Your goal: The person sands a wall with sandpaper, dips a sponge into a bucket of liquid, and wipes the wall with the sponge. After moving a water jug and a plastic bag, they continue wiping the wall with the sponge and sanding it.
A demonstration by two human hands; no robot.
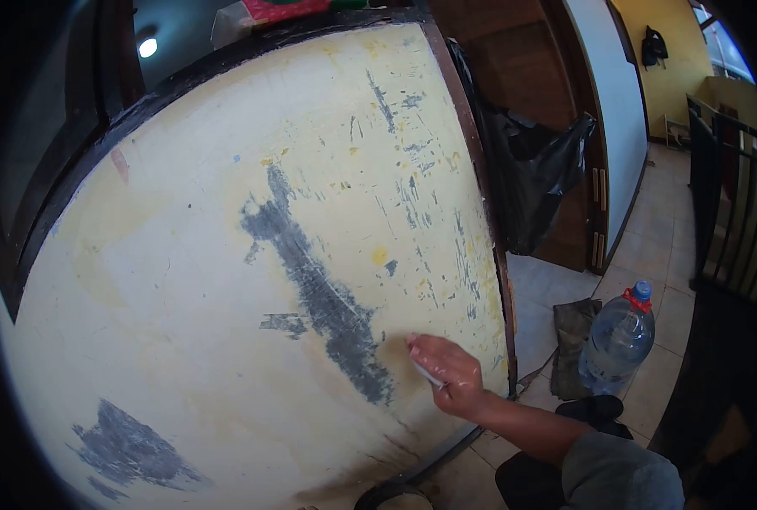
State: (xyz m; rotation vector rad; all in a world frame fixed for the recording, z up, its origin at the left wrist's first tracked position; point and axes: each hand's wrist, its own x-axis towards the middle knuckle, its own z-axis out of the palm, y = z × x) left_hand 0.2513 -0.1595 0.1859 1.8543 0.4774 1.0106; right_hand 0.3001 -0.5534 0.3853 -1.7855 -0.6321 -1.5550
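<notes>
My right hand (450,374) reaches in from the lower right, its fingers closed around a thin whitish piece (429,375) whose edge shows below them; its kind I cannot tell. The knuckles are close to a cream-painted wall (217,280), near the lower end of a long grey patch (323,297) where the paint is gone. Beside that patch, a smaller grey scrape (284,324) marks the paint. Another bare grey patch (132,446) lies low on the left. Scratches and yellow spots (380,256) dot the right part. My left hand is out of view.
Dark trim (472,153) edges the wall. A black plastic bag (535,170) hangs by a brown door (514,68). On the tiled floor (650,221) stand a large water bottle (616,340) with a blue cap and, beside it, a dark folded cloth (569,348). Black railings (731,204) run along the right.
</notes>
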